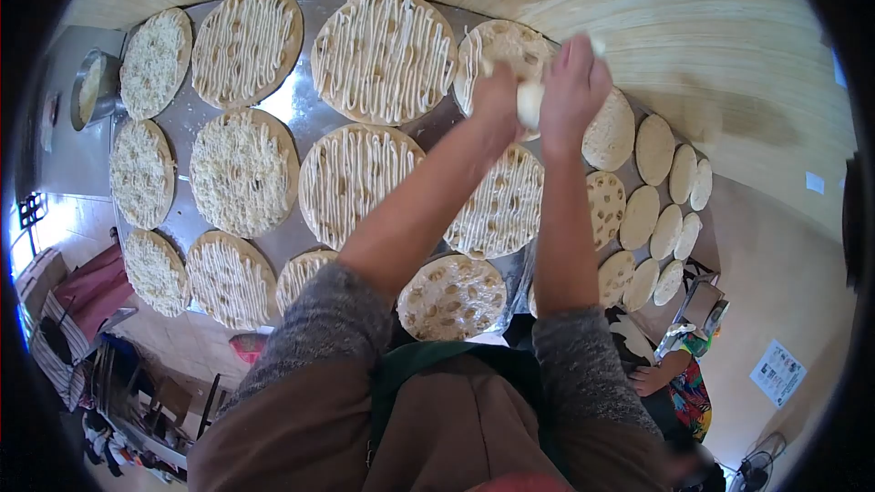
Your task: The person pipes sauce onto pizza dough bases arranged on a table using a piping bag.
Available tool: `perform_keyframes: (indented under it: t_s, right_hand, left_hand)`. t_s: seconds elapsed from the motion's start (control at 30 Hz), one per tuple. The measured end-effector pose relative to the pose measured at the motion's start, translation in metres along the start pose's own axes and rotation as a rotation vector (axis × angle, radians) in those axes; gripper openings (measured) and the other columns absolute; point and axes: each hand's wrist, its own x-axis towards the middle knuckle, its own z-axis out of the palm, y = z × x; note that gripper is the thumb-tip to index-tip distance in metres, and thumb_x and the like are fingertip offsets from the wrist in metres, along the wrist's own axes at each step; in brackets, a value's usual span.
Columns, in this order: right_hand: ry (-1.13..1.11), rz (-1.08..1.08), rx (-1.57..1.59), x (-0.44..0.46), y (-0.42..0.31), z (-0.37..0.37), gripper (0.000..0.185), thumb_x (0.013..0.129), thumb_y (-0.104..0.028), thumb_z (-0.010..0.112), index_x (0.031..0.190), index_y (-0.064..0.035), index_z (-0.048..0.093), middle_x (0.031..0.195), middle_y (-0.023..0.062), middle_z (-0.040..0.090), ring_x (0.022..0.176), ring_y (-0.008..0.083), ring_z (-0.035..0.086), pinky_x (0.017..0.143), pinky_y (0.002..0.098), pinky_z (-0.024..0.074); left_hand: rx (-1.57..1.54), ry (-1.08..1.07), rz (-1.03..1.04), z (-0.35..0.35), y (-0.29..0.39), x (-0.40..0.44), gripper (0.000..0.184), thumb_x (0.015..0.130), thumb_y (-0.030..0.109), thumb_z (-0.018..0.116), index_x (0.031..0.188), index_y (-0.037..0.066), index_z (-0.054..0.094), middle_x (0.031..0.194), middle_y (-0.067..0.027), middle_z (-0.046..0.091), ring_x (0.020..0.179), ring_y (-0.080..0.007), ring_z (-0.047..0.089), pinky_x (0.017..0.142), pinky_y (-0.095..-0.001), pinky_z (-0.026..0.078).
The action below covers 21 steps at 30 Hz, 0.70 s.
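Note:
My right hand (pixel 574 91) is closed around a white piping bag (pixel 530 106), with a bit of the bag poking out above the fist. My left hand (pixel 497 98) is closed at the bag's left side, its fingers partly blurred. Both hands are over a round flatbread (pixel 524 47) at the back, which carries white cream stripes on its left part and bare dimples on the right. Just left lies a flatbread fully striped with cream (pixel 383 55). Below my forearms sit another striped flatbread (pixel 497 205) and a dimpled, glossy one (pixel 453 299).
Flatbreads topped with white shreds (pixel 243 171) fill the table's left side; several plain ones (pixel 654 150) stand to the right. A metal bowl (pixel 105 87) is at the far left. The wall (pixel 711 46) borders the back. Another person's hand (pixel 649 380) shows at lower right.

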Motion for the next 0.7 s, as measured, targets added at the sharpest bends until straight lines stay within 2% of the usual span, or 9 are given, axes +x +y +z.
perform_keyframes:
  t_s: [0.07, 0.1, 0.17, 0.27, 0.43, 0.6, 0.63, 0.67, 0.7]
  right_hand:
    - [0.013, 0.158, 0.105, -0.035, -0.02, -0.017, 0.033, 0.09, -0.018, 0.047, 0.06, -0.0091, 0.038, 0.057, -0.003, 0.034, 0.048, 0.0048, 0.029, 0.042, 0.0217, 0.0228]
    - [0.014, 0.339, 0.261, -0.049, -0.036, -0.019, 0.032, 0.09, -0.018, 0.048, 0.061, -0.0089, 0.039, 0.057, -0.0031, 0.035, 0.048, 0.0046, 0.03, 0.042, 0.0214, 0.0235]
    - [-0.003, 0.304, 0.279, -0.046, -0.035, -0.019, 0.031, 0.09, -0.018, 0.048, 0.061, -0.009, 0.04, 0.058, -0.0031, 0.035, 0.048, 0.0044, 0.03, 0.042, 0.0212, 0.0239]
    - [0.048, 0.191, 0.147, -0.014, -0.026, -0.006, 0.03, 0.089, -0.018, 0.049, 0.062, -0.0093, 0.04, 0.058, -0.0033, 0.035, 0.049, 0.0047, 0.029, 0.043, 0.0209, 0.0243]
    - [-0.006, 0.089, 0.135, 0.036, -0.015, 0.012, 0.03, 0.089, -0.018, 0.05, 0.062, -0.0087, 0.04, 0.059, -0.0032, 0.037, 0.049, 0.0054, 0.03, 0.044, 0.0214, 0.0259]
    - [0.074, 0.278, 0.241, -0.029, -0.024, -0.023, 0.033, 0.089, -0.019, 0.05, 0.059, -0.0099, 0.037, 0.057, -0.0032, 0.034, 0.047, 0.0055, 0.029, 0.043, 0.0217, 0.0234]
    - [0.018, 0.36, 0.198, -0.048, -0.032, -0.037, 0.033, 0.089, -0.019, 0.049, 0.059, -0.0101, 0.038, 0.057, -0.0031, 0.034, 0.047, 0.0053, 0.029, 0.042, 0.0219, 0.0233]
    - [-0.038, 0.442, 0.155, -0.058, -0.037, -0.046, 0.033, 0.089, -0.019, 0.049, 0.059, -0.0103, 0.038, 0.057, -0.003, 0.034, 0.047, 0.0051, 0.029, 0.042, 0.0221, 0.0233]
    - [-0.024, 0.409, 0.16, -0.056, -0.037, -0.044, 0.033, 0.09, -0.019, 0.049, 0.059, -0.0102, 0.038, 0.057, -0.003, 0.034, 0.047, 0.005, 0.029, 0.042, 0.0222, 0.0235]
  left_hand:
    - [-0.102, 0.022, -0.052, -0.015, -0.025, -0.026, 0.033, 0.085, 0.026, 0.042, 0.089, -0.006, 0.053, 0.077, -0.017, 0.056, 0.061, -0.0277, 0.059, 0.05, -0.0398, 0.047]
    - [-0.128, -0.031, -0.088, -0.031, -0.047, -0.024, 0.034, 0.086, 0.024, 0.042, 0.091, -0.007, 0.052, 0.081, -0.0179, 0.056, 0.065, -0.0284, 0.059, 0.052, -0.0404, 0.048]
    - [-0.18, -0.01, -0.164, -0.028, -0.043, -0.035, 0.033, 0.087, 0.024, 0.042, 0.092, -0.007, 0.051, 0.084, -0.0182, 0.056, 0.067, -0.0275, 0.06, 0.053, -0.0408, 0.048]
    - [-0.034, -0.064, -0.06, 0.0, -0.005, -0.025, 0.032, 0.088, 0.024, 0.041, 0.092, -0.006, 0.052, 0.083, -0.0179, 0.056, 0.068, -0.0273, 0.06, 0.054, -0.0417, 0.048]
    - [-0.169, -0.037, 0.018, 0.038, 0.019, 0.035, 0.028, 0.089, 0.022, 0.039, 0.096, -0.003, 0.048, 0.08, -0.017, 0.055, 0.067, -0.0282, 0.06, 0.055, -0.0435, 0.049]
    - [-0.032, -0.121, -0.001, -0.013, -0.037, -0.022, 0.033, 0.089, 0.024, 0.039, 0.096, -0.006, 0.049, 0.084, -0.0173, 0.056, 0.069, -0.0286, 0.061, 0.055, -0.0428, 0.051]
    - [-0.117, -0.031, -0.075, -0.017, -0.049, -0.036, 0.036, 0.088, 0.026, 0.042, 0.095, -0.008, 0.051, 0.085, -0.0175, 0.056, 0.066, -0.0276, 0.06, 0.054, -0.0413, 0.051]
    - [-0.198, 0.006, -0.214, -0.024, -0.054, -0.047, 0.026, 0.085, 0.019, 0.047, 0.092, -0.005, 0.05, 0.082, -0.0137, 0.054, 0.069, -0.0238, 0.059, 0.055, -0.0376, 0.049]
    - [-0.15, -0.008, -0.184, -0.024, -0.058, -0.041, 0.029, 0.085, 0.022, 0.046, 0.091, -0.006, 0.051, 0.081, -0.0146, 0.055, 0.067, -0.0245, 0.059, 0.053, -0.0388, 0.048]
